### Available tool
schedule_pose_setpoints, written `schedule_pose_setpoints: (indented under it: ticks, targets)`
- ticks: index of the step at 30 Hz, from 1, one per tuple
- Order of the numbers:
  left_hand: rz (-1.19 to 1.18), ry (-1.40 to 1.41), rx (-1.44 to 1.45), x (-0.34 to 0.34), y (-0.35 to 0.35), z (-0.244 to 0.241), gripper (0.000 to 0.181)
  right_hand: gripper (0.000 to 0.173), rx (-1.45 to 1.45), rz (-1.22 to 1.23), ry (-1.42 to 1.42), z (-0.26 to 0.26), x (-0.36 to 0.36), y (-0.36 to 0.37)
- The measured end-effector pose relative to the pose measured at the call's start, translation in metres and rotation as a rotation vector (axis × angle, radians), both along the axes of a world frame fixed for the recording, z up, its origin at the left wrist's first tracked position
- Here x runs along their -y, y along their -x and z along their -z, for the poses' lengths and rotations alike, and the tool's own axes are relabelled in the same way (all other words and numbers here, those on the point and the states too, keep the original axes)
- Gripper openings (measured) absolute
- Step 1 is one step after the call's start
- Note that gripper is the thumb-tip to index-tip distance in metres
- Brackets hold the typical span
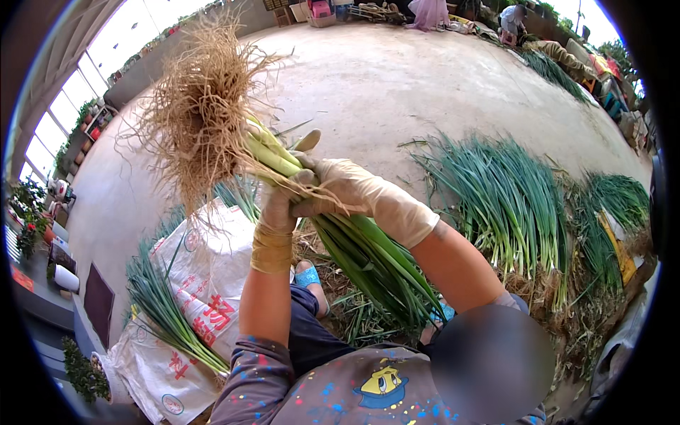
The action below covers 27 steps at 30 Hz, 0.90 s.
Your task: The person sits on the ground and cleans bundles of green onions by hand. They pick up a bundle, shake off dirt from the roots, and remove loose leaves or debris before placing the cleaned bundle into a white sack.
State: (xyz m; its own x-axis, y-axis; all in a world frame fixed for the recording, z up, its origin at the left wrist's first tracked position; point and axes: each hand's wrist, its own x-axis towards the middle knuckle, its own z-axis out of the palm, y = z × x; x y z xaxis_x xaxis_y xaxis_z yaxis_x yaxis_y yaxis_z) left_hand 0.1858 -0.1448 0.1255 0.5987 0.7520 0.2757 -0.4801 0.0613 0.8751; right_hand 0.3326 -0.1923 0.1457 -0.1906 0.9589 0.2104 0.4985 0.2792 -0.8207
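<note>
Both my hands wear pale, soiled rubber gloves and hold a bunch of green onions (271, 151) in front of me. My left hand (279, 207) grips the stalks from below and the left. Beside it, my right hand (348, 183) wraps the same stalks from the right, its fingers partly hidden behind them. The bunch slants, with a thick tangle of dry, tan roots (204, 101) at the upper left. Its long green leaves (372, 260) hang down to the right, between my legs. A few dry outer strips lie across my gloved fingers.
At right, many green onions (494, 196) lie side by side on the concrete floor (372, 79), with another pile (616, 202) beyond. White woven sacks (212, 276) at left carry more green onions (170, 313). Trimmings (361, 319) litter the floor around my feet. A person (511, 21) sits far off.
</note>
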Motion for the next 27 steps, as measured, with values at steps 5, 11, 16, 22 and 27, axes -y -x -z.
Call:
schedule_pose_setpoints:
  ticks: [5,11,16,22,27]
  targets:
    - [-0.301,0.116,0.314,-0.047,0.029,0.003,0.016,0.060,0.307,0.338,-0.215,-0.026,0.056,-0.051]
    - [-0.539,0.162,0.473,-0.107,0.104,0.032,0.016,0.026,-0.127,0.641,-0.116,-0.006,0.158,-0.139]
    - [-0.612,0.278,0.486,-0.135,0.155,0.072,0.025,0.024,-0.369,0.660,-0.164,0.018,0.211,-0.163]
    - [-0.656,0.378,0.510,-0.151,0.174,0.108,0.027,0.021,-0.338,0.817,-0.518,0.020,0.231,-0.157]
    - [-0.706,0.487,0.467,-0.165,0.182,0.132,0.026,0.019,-0.250,0.951,-0.765,0.013,0.237,-0.164]
